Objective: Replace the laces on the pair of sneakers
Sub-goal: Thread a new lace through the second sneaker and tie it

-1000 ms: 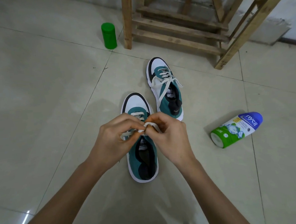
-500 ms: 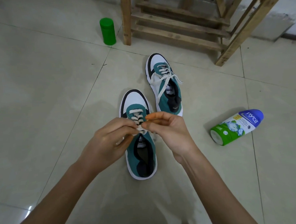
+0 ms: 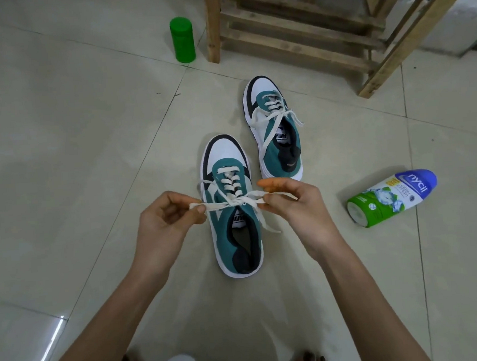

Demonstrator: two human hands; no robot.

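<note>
"PUMA" reads upside down on the tongue tag (image 3: 281, 136) of the far shoe (image 3: 269, 156), which stands on the floor (image 3: 61, 141) past the middle, toe toward the wooden frame (image 3: 300, 28). A like tag on the near shoe (image 3: 221, 242) sits partly behind the knot, its letters too cut off to read. "nycil" is printed in white on the blue end of the bottle (image 3: 392, 197), which lies on its side to the right of both shoes, well apart from them. The small print on its white and green body is too fine to read, and nothing shows of what is in it. The green jar (image 3: 182, 40) stands upright with its lid on, just beside the frame's left leg, and its contents are hidden.

The near shoe stands mid-floor, between the hands. Its white lace (image 3: 241, 201) is crossed in a knot over the tongue. The left hand (image 3: 164, 224) pinches one end between thumb and forefinger, the other fingers curled in. The right hand (image 3: 300, 204) pinches the other strand between thumb and fingers, with the forefinger straight above it. The far lace (image 3: 272, 116) is crossed over its tongue, ends lying loose.
</note>
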